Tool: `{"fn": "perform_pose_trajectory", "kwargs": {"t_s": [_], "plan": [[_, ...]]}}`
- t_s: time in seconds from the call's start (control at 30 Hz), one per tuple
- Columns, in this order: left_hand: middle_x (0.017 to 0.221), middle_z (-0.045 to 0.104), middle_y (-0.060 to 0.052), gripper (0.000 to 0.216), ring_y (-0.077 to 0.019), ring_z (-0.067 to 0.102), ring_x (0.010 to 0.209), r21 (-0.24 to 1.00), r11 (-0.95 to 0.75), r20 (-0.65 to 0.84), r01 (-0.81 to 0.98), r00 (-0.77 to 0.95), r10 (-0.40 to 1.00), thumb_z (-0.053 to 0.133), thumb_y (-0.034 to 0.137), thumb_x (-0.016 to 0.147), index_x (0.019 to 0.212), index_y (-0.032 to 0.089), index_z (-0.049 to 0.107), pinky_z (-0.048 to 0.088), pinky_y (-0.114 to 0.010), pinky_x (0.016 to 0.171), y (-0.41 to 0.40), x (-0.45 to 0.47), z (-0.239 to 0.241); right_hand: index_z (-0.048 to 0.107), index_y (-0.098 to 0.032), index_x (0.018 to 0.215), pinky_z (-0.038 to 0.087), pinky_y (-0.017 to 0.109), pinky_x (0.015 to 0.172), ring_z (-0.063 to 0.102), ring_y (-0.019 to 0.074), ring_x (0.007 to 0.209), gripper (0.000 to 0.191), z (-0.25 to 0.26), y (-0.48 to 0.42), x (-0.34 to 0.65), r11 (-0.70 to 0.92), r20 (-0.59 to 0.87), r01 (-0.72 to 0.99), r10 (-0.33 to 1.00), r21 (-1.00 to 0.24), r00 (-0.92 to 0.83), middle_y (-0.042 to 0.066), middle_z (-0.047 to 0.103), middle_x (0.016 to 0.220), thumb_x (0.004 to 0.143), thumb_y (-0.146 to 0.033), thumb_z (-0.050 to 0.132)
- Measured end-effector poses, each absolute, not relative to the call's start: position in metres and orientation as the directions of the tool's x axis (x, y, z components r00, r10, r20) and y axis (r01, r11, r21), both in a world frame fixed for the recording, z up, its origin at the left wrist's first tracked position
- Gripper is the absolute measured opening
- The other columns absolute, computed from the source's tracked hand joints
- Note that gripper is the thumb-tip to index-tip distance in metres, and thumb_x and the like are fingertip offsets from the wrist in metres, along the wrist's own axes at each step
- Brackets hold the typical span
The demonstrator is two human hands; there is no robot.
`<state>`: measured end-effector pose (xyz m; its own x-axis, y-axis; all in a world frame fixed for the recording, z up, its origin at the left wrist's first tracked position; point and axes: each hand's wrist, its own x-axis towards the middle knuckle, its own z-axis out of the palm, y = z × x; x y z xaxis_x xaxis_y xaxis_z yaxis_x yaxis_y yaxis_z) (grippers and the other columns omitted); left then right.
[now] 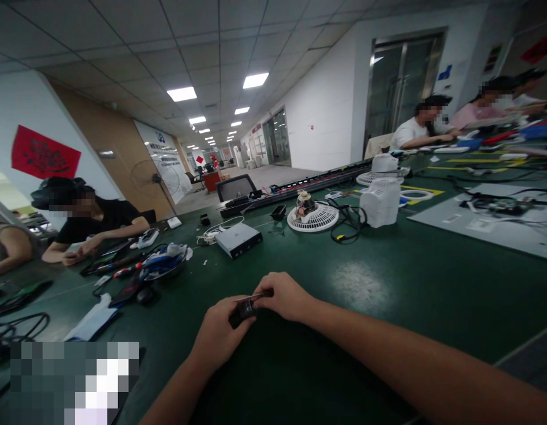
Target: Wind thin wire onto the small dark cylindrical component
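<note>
My left hand (218, 330) is closed around a small black cylindrical part (245, 310), its thumb along the near side. Fingers of my right hand (284, 296) pinch a thin flat strip (251, 296) lying across the top of that part; what the strip is I cannot make out. Both hands meet low over the green tabletop (277, 366). Beyond them lies a grey box-shaped drive (239, 239), apart from my fingers.
Behind the drive are a white round grille (313, 218) with a motor on it, a black cable (350, 227) and a white plastic housing (379, 200). At left sit a bowl of tools (164, 265) and a blue-white cloth (94, 319). Several people work around the table.
</note>
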<state>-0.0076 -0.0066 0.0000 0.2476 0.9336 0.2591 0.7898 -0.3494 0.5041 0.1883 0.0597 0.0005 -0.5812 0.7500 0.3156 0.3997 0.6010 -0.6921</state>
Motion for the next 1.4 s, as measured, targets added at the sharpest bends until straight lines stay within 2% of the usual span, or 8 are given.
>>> {"fn": "perform_pose_trajectory", "kwargs": {"t_s": [0.27, 0.47, 0.6, 0.7, 0.83, 1.0, 1.13, 1.4], "plan": [[0.111, 0.071, -0.003, 0.032, -0.0224, 0.064, 0.102, 0.548, -0.372, 0.25, 0.749, 0.277, 0.928, 0.066, 0.029, 0.082, 0.113, 0.027, 0.065, 0.049, -0.035, 0.089, -0.009, -0.008, 0.003, 0.074, -0.019, 0.08, 0.038, 0.025, 0.064, 0.058, 0.0156, 0.075, 0.016, 0.0, 0.061, 0.193, 0.667, 0.374, 0.458, 0.726, -0.587, -0.577, 0.001, 0.068, 0.077, 0.074, -0.034, 0.077], [0.107, 0.071, -0.001, 0.028, -0.02, 0.065, 0.098, 0.604, -0.378, 0.228, 0.701, 0.302, 0.926, 0.065, 0.028, 0.084, 0.112, 0.028, 0.064, 0.05, -0.032, 0.086, -0.012, -0.005, 0.005, 0.074, -0.018, 0.077, 0.037, 0.025, 0.064, 0.057, 0.0149, 0.072, 0.012, 0.004, 0.059, 0.194, 0.754, 0.44, 0.425, 0.644, -0.5, -0.626, 0.002, 0.067, 0.072, 0.076, -0.03, 0.075], [0.108, 0.07, -0.003, 0.031, -0.0212, 0.065, 0.099, 0.583, -0.386, 0.254, 0.715, 0.29, 0.923, 0.067, 0.027, 0.082, 0.113, 0.026, 0.063, 0.05, -0.034, 0.087, -0.011, -0.008, 0.001, 0.072, -0.017, 0.079, 0.037, 0.022, 0.058, 0.055, 0.011, 0.062, 0.01, 0.003, 0.056, 0.193, 0.665, 0.353, 0.41, 0.708, -0.624, -0.611, 0.0, 0.066, 0.071, 0.076, -0.026, 0.072], [0.104, 0.071, -0.003, 0.028, -0.0215, 0.065, 0.097, 0.567, -0.406, 0.279, 0.716, 0.297, 0.913, 0.069, 0.026, 0.079, 0.107, 0.024, 0.065, 0.05, -0.035, 0.085, -0.011, -0.008, 0.0, 0.071, -0.016, 0.081, 0.033, 0.021, 0.051, 0.052, 0.0096, 0.056, 0.02, 0.001, 0.056, 0.191, 0.566, 0.232, 0.417, 0.749, -0.711, -0.621, -0.002, 0.062, 0.065, 0.075, -0.036, 0.073], [0.101, 0.071, -0.003, 0.023, -0.0207, 0.065, 0.094, 0.567, -0.393, 0.299, 0.724, 0.264, 0.917, 0.067, 0.023, 0.079, 0.102, 0.023, 0.065, 0.051, -0.034, 0.083, -0.01, -0.004, 0.001, 0.066, -0.017, 0.084, 0.031, 0.021, 0.05, 0.051, 0.0102, 0.058, 0.027, 0.002, 0.056, 0.19, 0.546, 0.189, 0.44, 0.753, -0.713, -0.63, -0.002, 0.059, 0.067, 0.075, -0.042, 0.071], [0.093, 0.071, -0.002, 0.024, -0.0207, 0.066, 0.084, 0.534, -0.264, 0.29, 0.803, 0.119, 0.95, 0.067, 0.025, 0.076, 0.099, 0.022, 0.065, 0.052, -0.034, 0.076, -0.007, -0.003, 0.002, 0.055, -0.016, 0.104, 0.035, 0.025, 0.058, 0.056, 0.0145, 0.067, 0.019, 0.011, 0.059, 0.202, 0.617, 0.25, 0.556, 0.763, -0.556, -0.596, 0.003, 0.064, 0.079, 0.089, -0.026, 0.052], [0.084, 0.07, -0.002, 0.025, -0.0194, 0.066, 0.073, 0.52, -0.166, 0.275, 0.838, 0.019, 0.961, 0.067, 0.029, 0.076, 0.099, 0.021, 0.064, 0.052, -0.03, 0.065, -0.005, -0.008, 0.002, 0.059, -0.018, 0.098, 0.035, 0.027, 0.061, 0.059, 0.017, 0.073, 0.014, 0.014, 0.069, 0.216, 0.667, 0.258, 0.638, 0.741, -0.385, -0.62, 0.005, 0.066, 0.085, 0.087, -0.02, 0.05], [0.08, 0.069, 0.001, 0.024, -0.0178, 0.064, 0.069, 0.505, -0.205, 0.266, 0.839, 0.074, 0.961, 0.067, 0.03, 0.076, 0.098, 0.022, 0.063, 0.048, -0.029, 0.063, -0.007, -0.006, 0.003, 0.063, -0.02, 0.099, 0.039, 0.028, 0.07, 0.061, 0.0181, 0.083, 0.015, 0.012, 0.067, 0.214, 0.813, 0.327, 0.483, 0.576, -0.325, -0.75, 0.004, 0.068, 0.094, 0.088, -0.02, 0.053]]}}
